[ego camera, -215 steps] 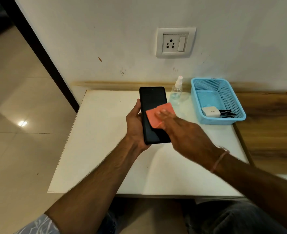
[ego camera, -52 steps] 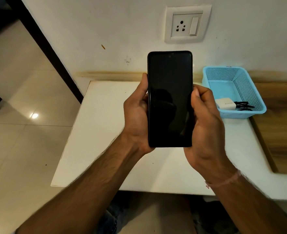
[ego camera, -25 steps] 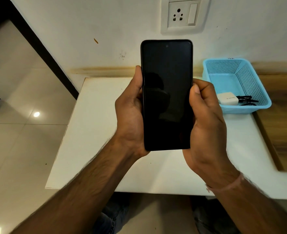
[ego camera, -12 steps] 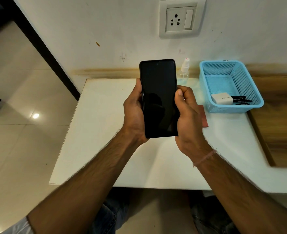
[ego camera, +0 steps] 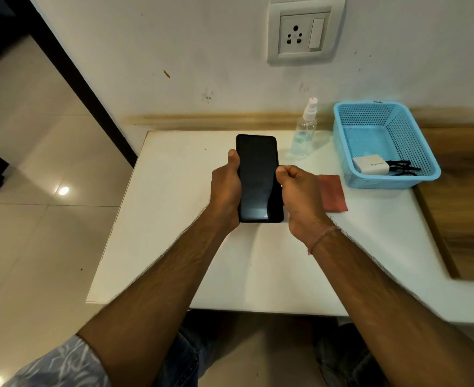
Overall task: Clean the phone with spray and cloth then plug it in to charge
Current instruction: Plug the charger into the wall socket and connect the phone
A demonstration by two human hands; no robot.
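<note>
Over the middle of the worktop (ego camera: 174, 219), holds the phone (ego camera: 258, 177) screen-up: left grip (ego camera: 226, 191) curled round its left edge, right grip (ego camera: 300, 194) pinching its right edge. Could slip onto the hard top if one side lets go early. Could tip the spray bottle (ego camera: 304, 132) near the back edge when reaching for the charger (ego camera: 369, 164) in the basket (ego camera: 425, 174) at the back right corner.

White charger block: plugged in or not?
Unplugged: the white charger block lies in the blue plastic basket beside a black cable; the white wall socket is empty.
</note>
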